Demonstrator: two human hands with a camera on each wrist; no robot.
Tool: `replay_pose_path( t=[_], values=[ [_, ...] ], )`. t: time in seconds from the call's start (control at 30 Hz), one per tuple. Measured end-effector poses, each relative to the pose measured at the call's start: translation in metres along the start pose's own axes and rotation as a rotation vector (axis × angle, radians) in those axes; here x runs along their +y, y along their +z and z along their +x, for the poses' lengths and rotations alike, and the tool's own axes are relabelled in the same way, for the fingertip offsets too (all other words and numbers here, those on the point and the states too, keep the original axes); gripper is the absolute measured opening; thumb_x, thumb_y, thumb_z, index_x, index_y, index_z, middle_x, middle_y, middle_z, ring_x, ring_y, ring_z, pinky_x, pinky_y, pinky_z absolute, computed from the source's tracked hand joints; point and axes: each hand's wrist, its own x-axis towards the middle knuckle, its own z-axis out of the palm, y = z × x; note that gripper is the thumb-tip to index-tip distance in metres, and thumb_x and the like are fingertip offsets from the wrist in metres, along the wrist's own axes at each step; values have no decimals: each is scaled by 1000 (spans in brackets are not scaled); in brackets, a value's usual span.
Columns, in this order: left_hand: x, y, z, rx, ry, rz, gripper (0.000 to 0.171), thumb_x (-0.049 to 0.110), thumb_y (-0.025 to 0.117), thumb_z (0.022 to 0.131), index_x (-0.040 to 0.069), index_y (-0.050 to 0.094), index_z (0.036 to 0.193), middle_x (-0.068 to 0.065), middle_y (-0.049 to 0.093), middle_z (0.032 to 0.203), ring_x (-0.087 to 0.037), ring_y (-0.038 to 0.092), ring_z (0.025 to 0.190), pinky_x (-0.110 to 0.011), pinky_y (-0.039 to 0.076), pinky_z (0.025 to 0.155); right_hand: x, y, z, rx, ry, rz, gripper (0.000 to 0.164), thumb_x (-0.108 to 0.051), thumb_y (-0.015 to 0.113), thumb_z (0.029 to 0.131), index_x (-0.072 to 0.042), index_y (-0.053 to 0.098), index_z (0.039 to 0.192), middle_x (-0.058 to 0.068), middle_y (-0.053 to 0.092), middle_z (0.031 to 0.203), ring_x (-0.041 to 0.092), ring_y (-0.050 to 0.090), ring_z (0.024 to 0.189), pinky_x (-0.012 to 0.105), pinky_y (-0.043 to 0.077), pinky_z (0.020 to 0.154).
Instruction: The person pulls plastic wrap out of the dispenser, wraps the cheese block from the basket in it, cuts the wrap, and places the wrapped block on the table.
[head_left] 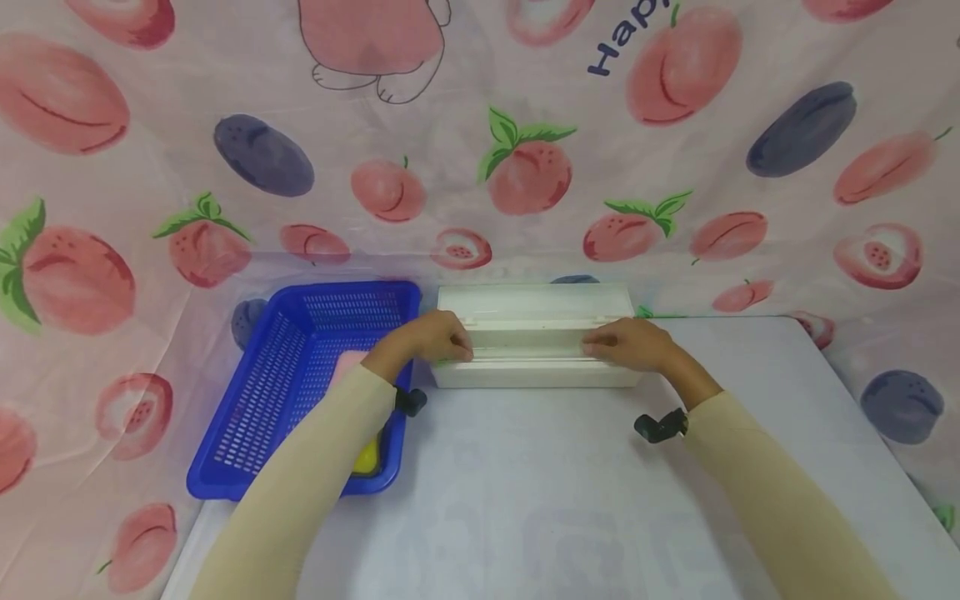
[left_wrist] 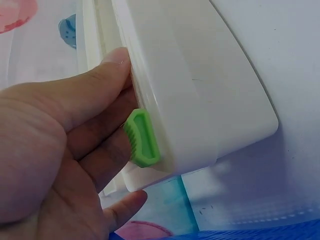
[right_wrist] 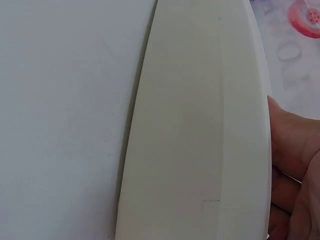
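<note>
A long white box, which looks like a cling film dispenser (head_left: 536,376), lies crosswise on the table with its pale lid (head_left: 532,300) tipped back. My left hand (head_left: 441,335) grips its left end. Up close in the left wrist view, the thumb (left_wrist: 114,62) sits at the inner edge and curled fingers lie beside a green slider (left_wrist: 144,139). At the right end, my right hand (head_left: 632,342) pinches the front edge with thumb and fingers. The front wall hides part of those fingers in the right wrist view. Whether film is pinched too, I cannot tell.
A blue plastic basket (head_left: 258,396) stands to the left, partly under my left forearm. Inside it are a pink item (head_left: 348,360) and a yellow item (head_left: 367,458). A fruit-printed sheet (head_left: 450,142) hangs behind the white table (head_left: 517,500).
</note>
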Motion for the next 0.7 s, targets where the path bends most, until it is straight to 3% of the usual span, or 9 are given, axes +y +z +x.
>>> replay_pose_path(
  t=[0.33,0.47,0.57,0.7],
  values=[
    [0,0,1,9,-21,-3,12,22,71,97,14,80,98,2,70,89,-15,58,85,-30,53,83,-5,-5,9,-46,49,-71,40,-44,64,99,-20,72,130,14,64,140,40,56,133,66,44,104],
    [1,1,1,5,-16,25,12,24,70,98,16,78,94,3,67,86,-15,57,84,-29,51,80,-5,-3,11,-11,95,-83,30,-41,71,94,-26,78,119,6,74,124,30,67,114,51,54,86],
    [1,2,2,6,1,52,13,24,68,99,16,76,91,3,64,83,-15,55,83,-28,48,78,-4,-1,12,28,132,-83,25,-38,76,91,-29,80,114,1,78,110,23,68,99,38,50,71],
    [3,1,1,8,6,67,14,24,67,100,15,74,91,3,61,82,-15,54,82,-28,46,77,-6,1,10,73,150,-69,21,-34,79,89,-29,81,109,4,77,116,28,68,107,39,49,72]
  ],
)
